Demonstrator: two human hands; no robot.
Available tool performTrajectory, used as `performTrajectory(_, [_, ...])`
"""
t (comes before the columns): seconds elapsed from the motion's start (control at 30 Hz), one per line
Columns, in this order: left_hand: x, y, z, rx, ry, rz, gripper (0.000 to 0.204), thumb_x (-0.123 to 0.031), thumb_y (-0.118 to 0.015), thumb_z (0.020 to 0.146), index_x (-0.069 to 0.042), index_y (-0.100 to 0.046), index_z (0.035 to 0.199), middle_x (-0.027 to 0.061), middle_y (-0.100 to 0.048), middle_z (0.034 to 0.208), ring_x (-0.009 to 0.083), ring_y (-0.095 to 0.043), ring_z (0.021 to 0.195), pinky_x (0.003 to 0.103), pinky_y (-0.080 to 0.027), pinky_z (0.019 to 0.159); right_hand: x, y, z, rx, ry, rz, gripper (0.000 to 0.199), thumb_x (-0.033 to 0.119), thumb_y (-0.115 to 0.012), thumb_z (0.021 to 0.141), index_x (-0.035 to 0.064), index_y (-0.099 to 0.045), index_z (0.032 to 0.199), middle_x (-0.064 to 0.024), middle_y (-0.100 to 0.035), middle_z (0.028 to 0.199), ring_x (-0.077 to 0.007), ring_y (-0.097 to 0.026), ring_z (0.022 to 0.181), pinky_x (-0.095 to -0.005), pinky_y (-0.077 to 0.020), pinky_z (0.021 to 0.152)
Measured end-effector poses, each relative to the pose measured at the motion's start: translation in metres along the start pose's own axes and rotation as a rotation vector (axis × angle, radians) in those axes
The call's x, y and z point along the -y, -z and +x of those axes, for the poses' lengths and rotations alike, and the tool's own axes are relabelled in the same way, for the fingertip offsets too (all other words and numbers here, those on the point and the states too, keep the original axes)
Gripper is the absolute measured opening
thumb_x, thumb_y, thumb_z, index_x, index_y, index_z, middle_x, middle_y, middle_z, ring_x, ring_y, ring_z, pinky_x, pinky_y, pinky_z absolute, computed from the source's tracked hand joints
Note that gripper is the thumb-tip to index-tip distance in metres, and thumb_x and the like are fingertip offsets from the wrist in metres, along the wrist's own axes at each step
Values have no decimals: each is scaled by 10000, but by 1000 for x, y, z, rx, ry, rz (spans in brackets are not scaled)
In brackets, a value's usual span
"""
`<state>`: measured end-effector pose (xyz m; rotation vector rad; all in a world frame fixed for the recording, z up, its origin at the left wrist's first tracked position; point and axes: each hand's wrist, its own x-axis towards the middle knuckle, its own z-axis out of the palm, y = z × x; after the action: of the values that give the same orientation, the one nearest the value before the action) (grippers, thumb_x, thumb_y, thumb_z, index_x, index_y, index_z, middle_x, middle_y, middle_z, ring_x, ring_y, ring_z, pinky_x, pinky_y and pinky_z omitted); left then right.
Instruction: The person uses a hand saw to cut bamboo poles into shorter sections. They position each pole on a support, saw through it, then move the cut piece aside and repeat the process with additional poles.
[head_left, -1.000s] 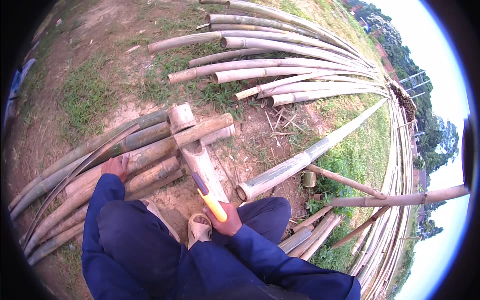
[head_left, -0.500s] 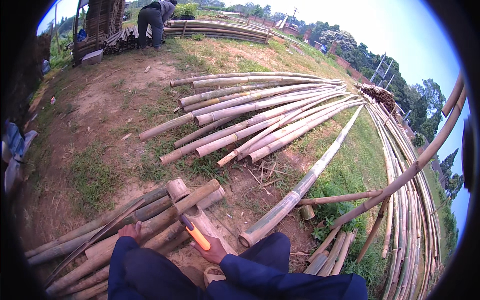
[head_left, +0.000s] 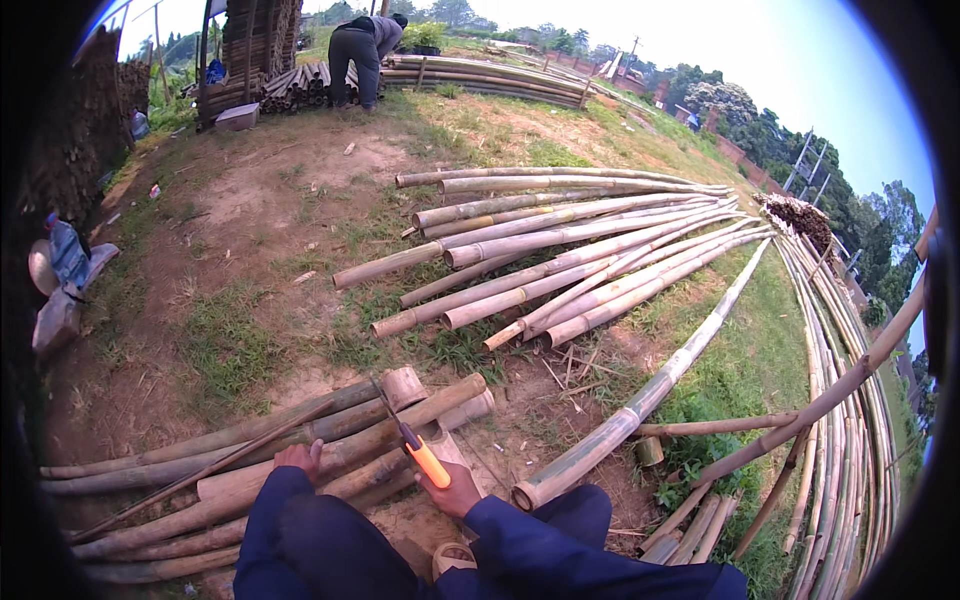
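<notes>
My right hand (head_left: 455, 488) grips the orange handle of a hand saw (head_left: 428, 464). Its thin dark blade slants up and away to the left, across the end part of a bamboo pole (head_left: 435, 403). On that same pole, farther left, my left hand (head_left: 299, 459) is closed over the top. More bamboo poles (head_left: 190, 482) lie beside and under it, running off to the left. Near the blade's tip, a short thick bamboo piece (head_left: 404, 386) sticks up. Whether the saw's teeth touch the pole, I cannot tell.
Ahead, many cut bamboo poles (head_left: 560, 237) fan out on the grass. One long pole (head_left: 640, 400) lies to my right, near a slanted bamboo frame (head_left: 820, 400) and a long stack (head_left: 845, 450). A person (head_left: 362, 58) bends over poles at the back.
The view has swung left, so the scene sits farther right. The saw has turned in my right hand, and its blade now shows across the pole. My left hand stays on the pole.
</notes>
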<state>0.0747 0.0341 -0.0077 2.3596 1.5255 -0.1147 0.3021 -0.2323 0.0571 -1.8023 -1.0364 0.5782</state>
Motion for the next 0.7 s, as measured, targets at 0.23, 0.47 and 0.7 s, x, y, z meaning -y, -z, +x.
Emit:
performTrajectory(0.23, [13, -5, -4, 41, 2, -12, 732, -615, -343, 1053, -25, -767, 959, 282, -711, 1028, 455, -657, 1055, 550, -476, 953, 51, 79, -160, 65, -121, -21, 224, 132, -746, 930, 23, -723, 1125, -152, -739, 852, -288, -760, 760, -362, -576, 695])
performTrajectory(0.47, [6, -15, 4, -10, -50, -2, 783, -637, -319, 1054, 17, -727, 917, 302, -698, 1008, 474, -655, 1010, 551, -479, 921, 1, 10, -35, -21, -114, 112, 177, 106, -726, 937, -32, -636, 873, -92, -563, 639, -133, -455, 586, -338, -446, 566])
performTrajectory(0.7, [30, -12, -4, -58, -17, -20, 784, -638, -314, 1059, 17, -714, 898, 311, -690, 977, 463, -647, 1012, 536, -477, 915, 26, 46, -131, 67, -243, 137, 255, 62, -736, 930, -38, -699, 1162, -109, -727, 829, -122, -677, 734, -297, -554, 723])
